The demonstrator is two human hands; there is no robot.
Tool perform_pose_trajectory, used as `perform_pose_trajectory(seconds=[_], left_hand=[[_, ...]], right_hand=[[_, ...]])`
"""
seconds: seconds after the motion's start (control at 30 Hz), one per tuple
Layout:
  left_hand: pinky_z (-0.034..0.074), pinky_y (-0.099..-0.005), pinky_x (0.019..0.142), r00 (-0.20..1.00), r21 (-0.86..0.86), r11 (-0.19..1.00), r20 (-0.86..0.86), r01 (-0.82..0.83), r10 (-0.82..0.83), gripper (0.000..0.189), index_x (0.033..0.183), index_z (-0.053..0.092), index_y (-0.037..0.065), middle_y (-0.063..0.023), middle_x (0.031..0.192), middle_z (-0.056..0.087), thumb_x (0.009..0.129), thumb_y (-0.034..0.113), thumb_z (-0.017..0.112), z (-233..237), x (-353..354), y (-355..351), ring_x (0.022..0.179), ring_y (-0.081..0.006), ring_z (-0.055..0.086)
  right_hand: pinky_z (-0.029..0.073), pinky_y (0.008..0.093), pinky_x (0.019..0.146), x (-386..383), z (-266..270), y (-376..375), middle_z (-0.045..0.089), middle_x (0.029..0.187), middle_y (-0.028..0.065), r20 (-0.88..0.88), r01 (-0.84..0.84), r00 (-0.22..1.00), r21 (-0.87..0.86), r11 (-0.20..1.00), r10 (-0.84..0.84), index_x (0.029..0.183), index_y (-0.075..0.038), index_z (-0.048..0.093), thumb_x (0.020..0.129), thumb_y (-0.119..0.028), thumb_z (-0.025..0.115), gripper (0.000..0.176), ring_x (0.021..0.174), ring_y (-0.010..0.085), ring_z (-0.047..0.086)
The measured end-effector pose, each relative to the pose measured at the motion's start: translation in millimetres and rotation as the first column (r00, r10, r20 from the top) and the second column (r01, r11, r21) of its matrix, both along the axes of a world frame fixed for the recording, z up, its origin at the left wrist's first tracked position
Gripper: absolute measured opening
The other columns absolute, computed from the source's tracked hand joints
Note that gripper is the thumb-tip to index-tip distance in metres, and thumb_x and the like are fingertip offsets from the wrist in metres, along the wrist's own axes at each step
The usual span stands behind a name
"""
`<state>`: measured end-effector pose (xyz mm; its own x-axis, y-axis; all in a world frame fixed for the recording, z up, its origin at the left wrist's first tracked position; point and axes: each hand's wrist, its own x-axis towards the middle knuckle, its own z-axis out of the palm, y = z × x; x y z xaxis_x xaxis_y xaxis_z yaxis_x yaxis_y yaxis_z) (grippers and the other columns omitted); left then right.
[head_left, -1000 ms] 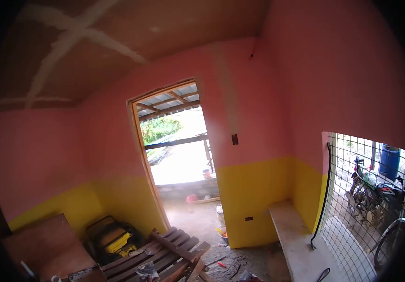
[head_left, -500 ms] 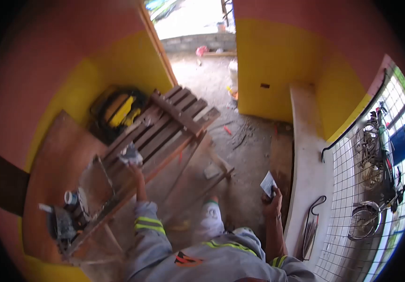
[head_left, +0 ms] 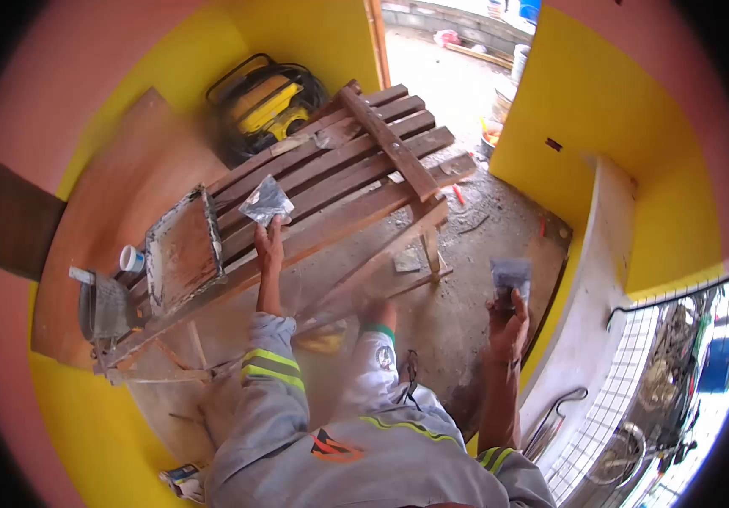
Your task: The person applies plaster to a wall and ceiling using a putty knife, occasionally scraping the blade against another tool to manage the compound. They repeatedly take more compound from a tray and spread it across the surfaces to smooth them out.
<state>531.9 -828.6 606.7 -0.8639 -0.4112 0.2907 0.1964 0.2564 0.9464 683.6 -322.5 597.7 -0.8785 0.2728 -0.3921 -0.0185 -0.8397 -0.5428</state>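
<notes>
My left hand (head_left: 269,241) is closed round the lower corner of a flat, shiny metal plate (head_left: 266,201) with grey smears, held over a brown slatted table (head_left: 330,212). Any handle on the plate is hidden. On my right, away from the table, my right hand (head_left: 508,326) grips a putty knife (head_left: 511,273) with its rectangular grey blade pointing up. Left of the metal plate, a shallow tray (head_left: 214,229) with white-crusted edges rests on the table. Beyond it are a white cup (head_left: 132,259) and a dark, smeared bucket (head_left: 109,306).
A yellow-and-black machine (head_left: 271,110) stands by the wall behind the table. Brown boards (head_left: 127,195) lean at the left. A doorway opens ahead, with a small bucket (head_left: 489,140) beside it. A pale ledge (head_left: 580,271) and a window grille (head_left: 605,372) line the right side.
The view has turned to the right and tilted lower. My left hand still holds the metal plate over the table; the putty knife in my right hand now points more upright.
</notes>
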Motion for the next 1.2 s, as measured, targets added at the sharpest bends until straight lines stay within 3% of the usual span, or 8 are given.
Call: perform_pose_trajectory(seconds=[0.2,0.37,0.5,0.63,0.83,1.0,1.1,1.2], left_hand=[[0.049,-0.0342,0.068,0.974,-0.328,0.920,0.000,-0.215,0.228,0.038,0.107,0.065,-0.002,-0.0110,0.085,0.072,0.102,0.032,0.049,12,3,-42,0.068,-0.0188,0.064],[0.046,-0.0336,0.060,0.943,-0.364,0.904,0.156,-0.223,0.295,0.038,0.103,0.066,-0.002,-0.0092,0.082,0.070,0.103,0.030,0.046,-2,12,-56,0.061,-0.0153,0.058],[0.045,-0.0325,0.053,0.891,-0.100,0.967,0.376,-0.235,0.256,0.036,0.098,0.066,-0.002,-0.0093,0.078,0.070,0.103,0.027,0.045,21,16,-39,0.054,-0.0146,0.058],[0.044,-0.0273,0.050,0.855,-0.460,0.884,0.425,-0.080,0.299,0.032,0.098,0.063,-0.002,-0.0075,0.073,0.068,0.104,0.022,0.043,-37,54,-58,0.053,-0.0125,0.060],[0.045,-0.0253,0.049,0.815,-0.115,0.977,0.540,-0.178,0.211,0.027,0.108,0.056,-0.002,-0.0083,0.084,0.067,0.104,0.019,0.040,-20,55,-44,0.056,-0.0148,0.063],[0.046,-0.0248,0.047,0.752,-0.039,0.985,0.641,-0.166,0.153,0.035,0.098,0.061,-0.002,-0.0078,0.082,0.068,0.105,0.024,0.039,-69,70,-46,0.057,-0.0151,0.064],[0.046,-0.0253,0.046,0.702,0.055,0.975,0.703,-0.214,0.114,0.041,0.091,0.064,-0.001,-0.0077,0.076,0.069,0.106,0.029,0.040,-42,60,-62,0.058,-0.0141,0.065],[0.047,-0.0268,0.047,0.652,-0.100,0.974,0.729,-0.201,0.209,0.042,0.089,0.064,-0.001,-0.0082,0.074,0.069,0.105,0.030,0.040,-82,73,-68,0.057,-0.0148,0.064]], right_hand=[[0.053,0.0389,0.086,-133,89,-74,0.061,0.121,0.0092,-0.342,-0.018,0.903,0.571,0.820,0.258,0.132,-0.002,0.053,0.101,-0.023,0.052,0.037,0.105,0.0185,0.061],[0.044,0.0408,0.090,-296,58,-141,0.060,0.114,0.0195,-0.167,0.127,0.950,0.978,0.163,0.265,0.132,0.001,0.053,0.104,-0.024,0.042,0.039,0.101,0.0286,0.057],[0.048,0.0367,0.083,-365,3,-162,0.063,0.105,0.0113,-0.147,0.155,0.979,0.987,-0.040,0.144,0.121,0.002,0.060,0.103,-0.030,0.048,0.038,0.097,0.0210,0.060],[0.044,0.0433,0.091,-345,25,-189,0.062,0.112,0.0204,-0.113,0.162,0.985,0.855,-0.493,0.129,0.117,0.003,0.060,0.104,-0.026,0.041,0.037,0.102,0.0354,0.058],[0.034,0.0492,0.103,-346,-1,-172,0.056,0.123,0.0270,0.013,-0.048,0.998,0.832,-0.553,-0.067,0.122,0.006,0.056,0.104,-0.031,0.041,0.044,0.118,0.0426,0.048],[0.036,0.0438,0.107,-351,42,-179,0.055,0.130,0.0213,0.342,-0.337,0.939,0.909,-0.245,-0.024,0.131,0.001,0.054,0.103,-0.019,0.043,0.036,0.124,0.0370,0.048],[0.037,0.0412,0.108,-392,130,-128,0.056,0.131,0.0175,0.249,-0.009,0.887,0.851,-0.525,0.388,0.134,-0.003,0.054,0.097,-0.004,0.045,0.038,0.126,0.0335,0.049],[0.041,0.0390,0.106,-472,249,-32,0.058,0.126,0.0165,0.596,0.015,0.707,0.526,-0.851,0.381,0.132,-0.006,0.056,0.085,0.008,0.045,0.050,0.123,0.0321,0.051]])
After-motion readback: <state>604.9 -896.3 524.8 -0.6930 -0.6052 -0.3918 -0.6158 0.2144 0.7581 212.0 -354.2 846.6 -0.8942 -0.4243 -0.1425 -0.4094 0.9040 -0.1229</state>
